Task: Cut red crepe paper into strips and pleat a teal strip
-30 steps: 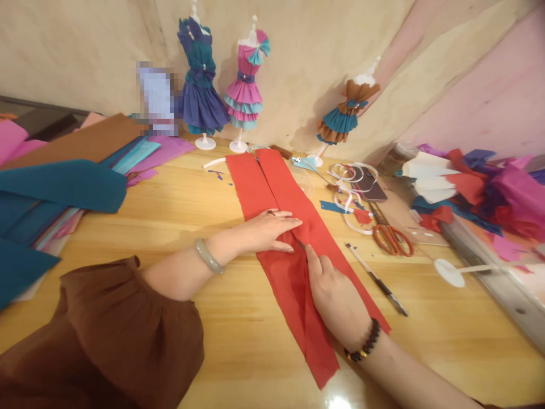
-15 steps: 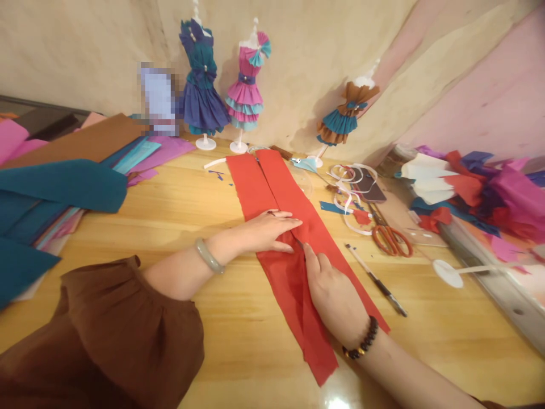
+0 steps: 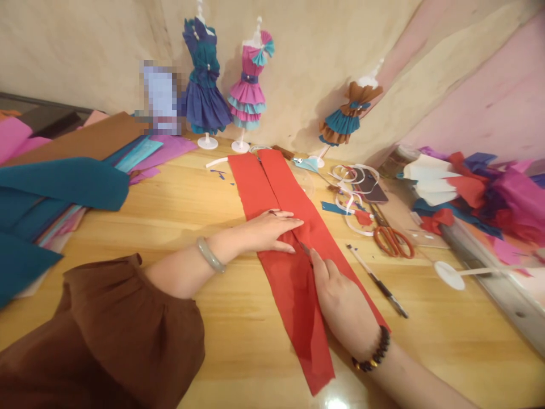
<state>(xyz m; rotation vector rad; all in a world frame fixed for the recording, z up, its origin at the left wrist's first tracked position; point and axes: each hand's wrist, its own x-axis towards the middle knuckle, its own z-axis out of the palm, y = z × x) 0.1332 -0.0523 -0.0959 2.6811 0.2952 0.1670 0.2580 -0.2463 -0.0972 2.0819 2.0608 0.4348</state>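
Observation:
A long sheet of red crepe paper [image 3: 293, 193] lies across the wooden table, slit lengthwise from its far end to between my hands. Flat on the paper beside the slit rests my left hand [image 3: 275, 230], fingers stretched out. My right hand [image 3: 340, 292] is closed around a small knife [image 3: 305, 250]; only its thin dark blade shows, at the near end of the slit, and the handle is hidden in my fingers. Towards me, the near part of the paper is creased and partly folded.
Three small dress forms in paper dresses [image 3: 206, 85] stand by the wall. Stacked coloured paper [image 3: 68, 182] fills the left. Orange-handled scissors [image 3: 394, 241], a pen [image 3: 378, 281] and white ribbon [image 3: 351, 199] lie at right, before a crumpled paper heap [image 3: 481, 182].
My right hand has drawn the knife a little towards me and to the right, lengthening the slit. The paper's near end has shifted slightly. My left hand stays on the sheet.

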